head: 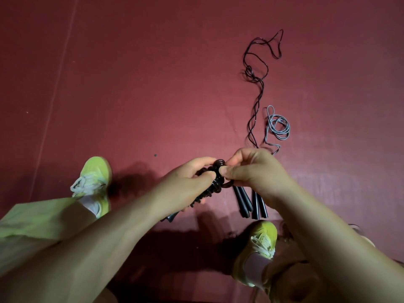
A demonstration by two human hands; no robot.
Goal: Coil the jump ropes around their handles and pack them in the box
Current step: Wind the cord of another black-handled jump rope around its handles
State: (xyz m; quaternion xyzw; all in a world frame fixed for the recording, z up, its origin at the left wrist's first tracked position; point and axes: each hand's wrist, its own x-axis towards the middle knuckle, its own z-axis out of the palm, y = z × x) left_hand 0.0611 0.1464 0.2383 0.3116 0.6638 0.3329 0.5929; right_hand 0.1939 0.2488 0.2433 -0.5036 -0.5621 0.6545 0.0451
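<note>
Black jump rope bundle, cord coiled round its handles (211, 184), held in the air between both hands above the dark red matte floor (131, 95). Long axis diagonal: coiled end up-right at the fingertips, handle tips down-left toward the near edge. Left hand (188, 182) wrapped round the bundle's middle from the left. Right hand (251, 171) pinching the top coil end, thumb and fingers closed on the cord. Hands close together, nearly touching across the coil.

On the floor just below the right hand: two more pairs of black tapered handles (251, 202), tips pointing toward the person. Loose black cord (255, 84) trailing away up the floor; grey cord (278, 127) in a loose loop beside it. Probably both attach to those handles; junction hidden by the right hand.

Yellow-green laced shoes (94, 182) either side.
</note>
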